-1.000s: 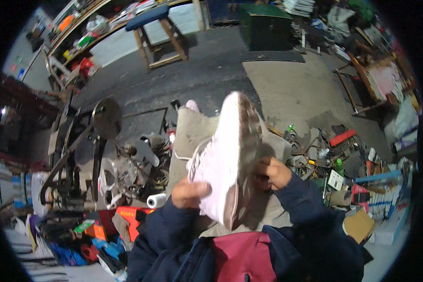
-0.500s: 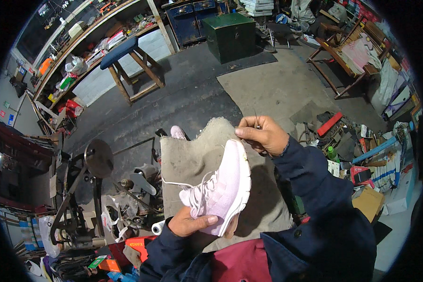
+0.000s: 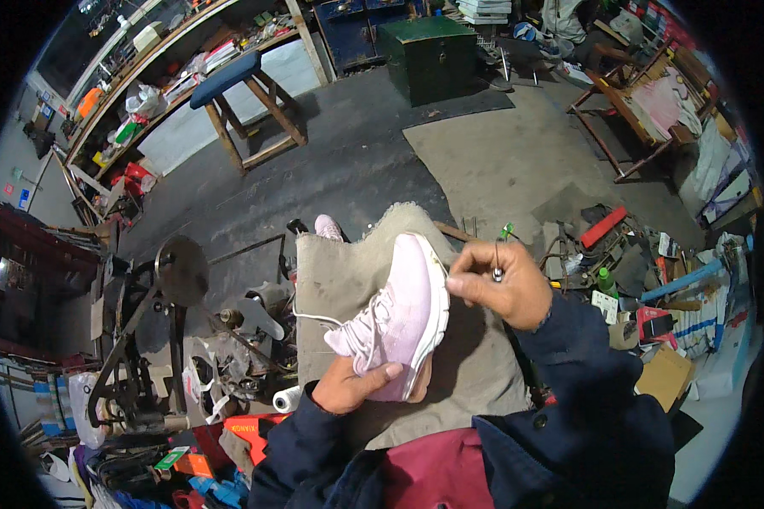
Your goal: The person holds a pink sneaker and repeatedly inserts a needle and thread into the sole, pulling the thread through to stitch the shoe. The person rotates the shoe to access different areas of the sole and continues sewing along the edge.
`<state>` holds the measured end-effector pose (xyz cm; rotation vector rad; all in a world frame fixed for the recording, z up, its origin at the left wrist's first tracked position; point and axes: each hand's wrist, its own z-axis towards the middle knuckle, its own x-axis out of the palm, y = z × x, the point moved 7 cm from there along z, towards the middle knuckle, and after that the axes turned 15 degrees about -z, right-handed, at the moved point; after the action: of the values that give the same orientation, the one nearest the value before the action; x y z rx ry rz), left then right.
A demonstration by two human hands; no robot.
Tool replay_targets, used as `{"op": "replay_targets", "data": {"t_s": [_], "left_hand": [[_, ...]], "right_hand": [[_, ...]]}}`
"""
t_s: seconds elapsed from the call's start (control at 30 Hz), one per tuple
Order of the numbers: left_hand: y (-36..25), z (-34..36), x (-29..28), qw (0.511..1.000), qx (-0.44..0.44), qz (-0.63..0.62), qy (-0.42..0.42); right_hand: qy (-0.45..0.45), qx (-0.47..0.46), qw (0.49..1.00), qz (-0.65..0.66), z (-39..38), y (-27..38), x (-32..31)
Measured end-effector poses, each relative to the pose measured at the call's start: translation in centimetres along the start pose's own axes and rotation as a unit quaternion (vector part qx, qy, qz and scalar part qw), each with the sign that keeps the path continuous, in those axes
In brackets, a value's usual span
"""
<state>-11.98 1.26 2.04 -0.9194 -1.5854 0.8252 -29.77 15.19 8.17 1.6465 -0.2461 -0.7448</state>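
My left hand (image 3: 354, 386) grips a pale pink sneaker (image 3: 405, 284) by its heel end, thumb across the side. The toe points away from me, and the white sole (image 3: 438, 310) faces right. Loose white laces (image 3: 370, 332) hang over the shoe's left side. Just right of the sole's front edge, my right hand (image 3: 502, 284) is closed, thumb and forefinger pinched together. A thin metal spike with a shiny collar, seemingly an awl (image 3: 497, 273), sticks up between its fingers; the handle is hidden in the palm. Whether the fingertips also pinch a thread is too small to tell.
A grey-beige cloth (image 3: 327, 280) covers my lap under the shoe. On the left stands a dark iron machine with a round wheel (image 3: 182, 270). Tools and scraps lie heaped at right, near a red bar (image 3: 603, 227). Farther off are a blue-topped stool (image 3: 227, 78) and green chest (image 3: 429, 64).
My right hand has shifted right and toward me, its pinch now beside the sole's edge. The sneaker has tilted a little more upright in my left hand. The whole view has shifted slightly.
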Motion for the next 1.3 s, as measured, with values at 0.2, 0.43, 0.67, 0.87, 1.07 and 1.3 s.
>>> {"op": "replay_targets", "data": {"t_s": [0.2, 0.43, 0.67, 0.87, 1.07, 1.3], "left_hand": [[0.6, 0.6, -1.3, 0.997, -0.008, -0.039, -0.062], [0.7, 1.1, -2.4, 0.99, 0.024, -0.083, -0.115], [1.0, 1.4, -3.3, 0.982, 0.047, -0.106, -0.148], [1.2, 1.6, -3.7, 0.976, 0.057, -0.13, -0.167], [1.1, 1.8, -3.9, 0.975, 0.066, -0.128, -0.171], [1.1, 1.9, -3.7, 0.973, 0.068, -0.152, -0.157]], "right_hand": [[0.107, 0.08, 0.991, 0.026, -3.4, -2.2, 4.5], [0.145, 0.014, 0.989, 0.032, -4.2, -4.6, 8.7], [0.196, 0.162, 0.956, 0.148, -4.9, -6.9, 10.9], [0.205, 0.179, 0.948, 0.166, -4.7, -7.3, 11.4], [0.208, 0.191, 0.948, 0.144, -4.6, -7.5, 11.3], [0.212, 0.189, 0.949, 0.14, -4.6, -7.7, 11.4]]}}
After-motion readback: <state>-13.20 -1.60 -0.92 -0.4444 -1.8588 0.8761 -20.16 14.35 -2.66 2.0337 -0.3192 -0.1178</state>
